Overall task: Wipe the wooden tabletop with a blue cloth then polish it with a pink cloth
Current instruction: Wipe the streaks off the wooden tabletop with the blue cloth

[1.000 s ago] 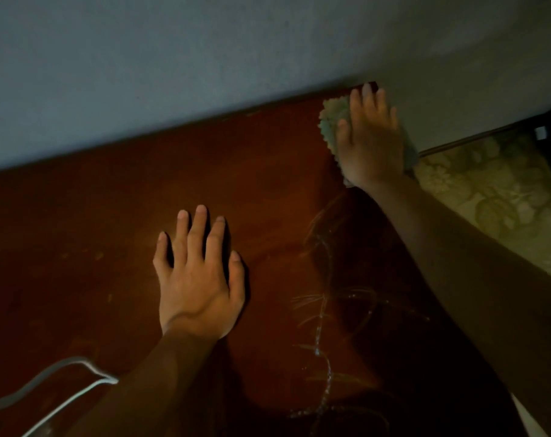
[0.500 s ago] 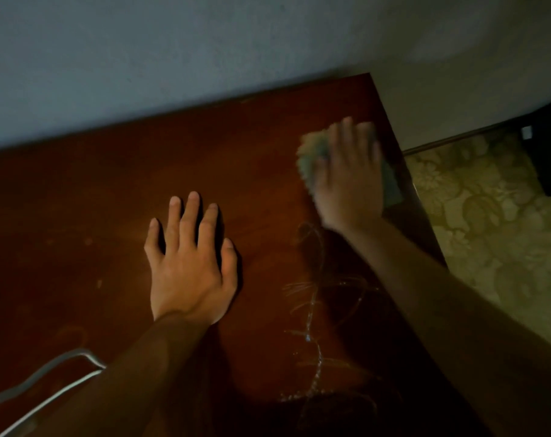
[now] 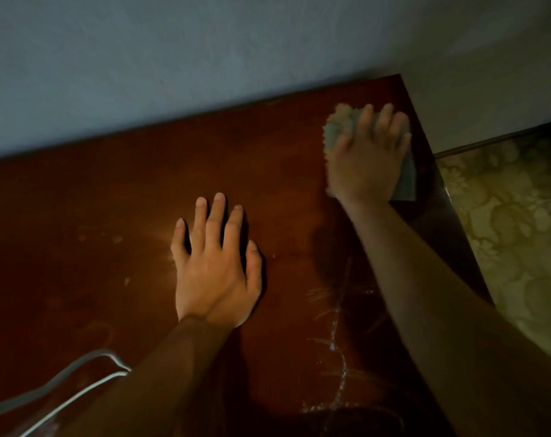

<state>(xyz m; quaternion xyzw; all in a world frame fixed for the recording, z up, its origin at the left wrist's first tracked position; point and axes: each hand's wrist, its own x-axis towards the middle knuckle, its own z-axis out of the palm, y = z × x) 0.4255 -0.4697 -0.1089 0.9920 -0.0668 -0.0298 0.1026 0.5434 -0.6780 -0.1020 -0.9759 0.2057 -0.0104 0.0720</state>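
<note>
cloth (image 3: 337, 130): at about 1 o'clock from our left hand, near the far right corner of the table (image 3: 116, 197); it looks pale grey-blue in the dim light, crumpled, with a ragged edge at its 10 o'clock side and a flatter darker flap (image 3: 404, 181) showing at 4 o'clock of our right hand; it is blurred, so we can't read its texture.
right hand (image 3: 367, 156): lies flat on top of the cloth, fingers straight and slightly spread, pressing it down on the wood.
left hand (image 3: 215, 263): palm down on the table near its middle, fingers straight and a little apart, holding nothing.
table: dark red-brown wood, with pale streaks (image 3: 337, 335) at 5 o'clock of our left hand.
wire (image 3: 63, 386): a bent grey loop at 7 o'clock, on the table.
wall (image 3: 173, 58): grey, at 12 o'clock.
floor (image 3: 513, 222): patterned, at 3 o'clock.
</note>
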